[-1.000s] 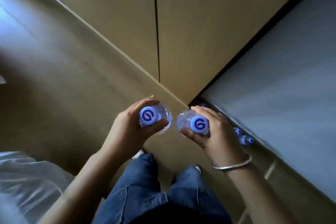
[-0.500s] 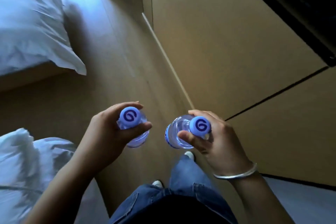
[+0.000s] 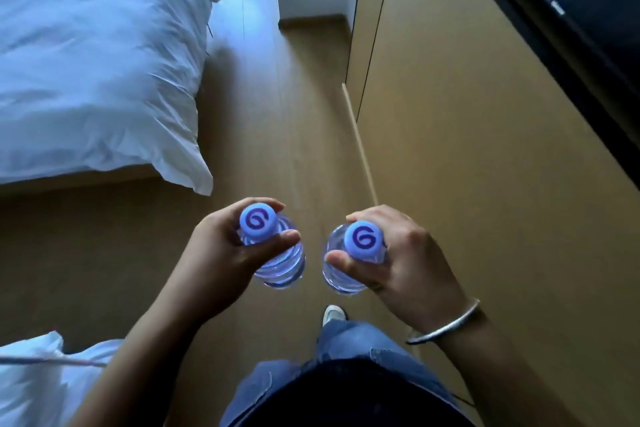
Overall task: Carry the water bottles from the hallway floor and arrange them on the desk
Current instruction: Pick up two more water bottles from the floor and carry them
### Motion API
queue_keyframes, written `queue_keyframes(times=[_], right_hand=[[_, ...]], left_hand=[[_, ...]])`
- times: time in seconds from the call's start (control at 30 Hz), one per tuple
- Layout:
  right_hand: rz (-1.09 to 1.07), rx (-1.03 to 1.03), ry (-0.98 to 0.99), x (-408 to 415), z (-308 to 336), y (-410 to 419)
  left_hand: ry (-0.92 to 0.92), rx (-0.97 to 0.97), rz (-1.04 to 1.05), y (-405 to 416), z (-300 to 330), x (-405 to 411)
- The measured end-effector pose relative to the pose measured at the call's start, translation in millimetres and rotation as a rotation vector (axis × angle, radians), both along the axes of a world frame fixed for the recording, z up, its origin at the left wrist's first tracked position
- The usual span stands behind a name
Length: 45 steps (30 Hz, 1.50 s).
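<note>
Low in the frame, my left hand point(image 3: 221, 253) fingers grip one bottle point(image 3: 277, 253), my right hand point(image 3: 405, 264) the other point(image 3: 341, 270), both upright, caps up; no bench in view.

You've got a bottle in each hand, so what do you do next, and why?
Probably keep walking forward along the wooden floor. The left hand and right hand each grip a capped bottle, left bottle and right bottle, and no desk shows.
</note>
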State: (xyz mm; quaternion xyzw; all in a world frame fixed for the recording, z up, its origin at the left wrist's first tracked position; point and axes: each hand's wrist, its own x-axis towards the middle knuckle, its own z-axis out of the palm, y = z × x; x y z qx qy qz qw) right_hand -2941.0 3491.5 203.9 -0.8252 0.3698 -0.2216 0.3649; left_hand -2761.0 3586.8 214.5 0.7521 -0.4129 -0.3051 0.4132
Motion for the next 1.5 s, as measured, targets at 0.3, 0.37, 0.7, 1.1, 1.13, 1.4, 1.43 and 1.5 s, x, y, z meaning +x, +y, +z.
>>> queue_keyframes(times=[0.3, 0.37, 0.7, 1.1, 1.13, 1.4, 1.43, 1.5], right_hand=[[0.080, -0.026, -0.003, 78.9, 18.3, -143.2], [0.101, -0.048, 0.007, 102.4, 17.0, -167.5], [0.062, -0.037, 0.041, 253.2, 12.8, -285.7], [0.031, 0.021, 0.023, 399.0, 19.4, -400.8], [0.044, 0.028, 0.024, 408.7, 17.6, -408.7], [0.125, 0.112, 0.058, 501.5, -3.7, -490.3], [0.141, 0.100, 0.070, 516.8, -5.3, -505.0], [0.166, 0.077, 0.077, 546.6, -7.4, -536.0]], left_hand=[[0.006, -0.049, 0.114, -122.6, 18.1, 70.4], [0.008, -0.059, 0.123, -145.6, 18.8, 90.9], [-0.007, -0.056, 0.092, -272.6, 4.0, 246.0], [-0.047, -0.042, 0.142, -371.0, 6.7, 395.9], [-0.044, -0.038, 0.155, -377.3, 5.0, 404.5], [0.019, 0.028, 0.198, -451.6, -8.6, 480.7], [0.024, 0.030, 0.206, -466.5, -9.0, 493.6], [0.032, 0.039, 0.214, -497.3, -8.9, 519.2]])
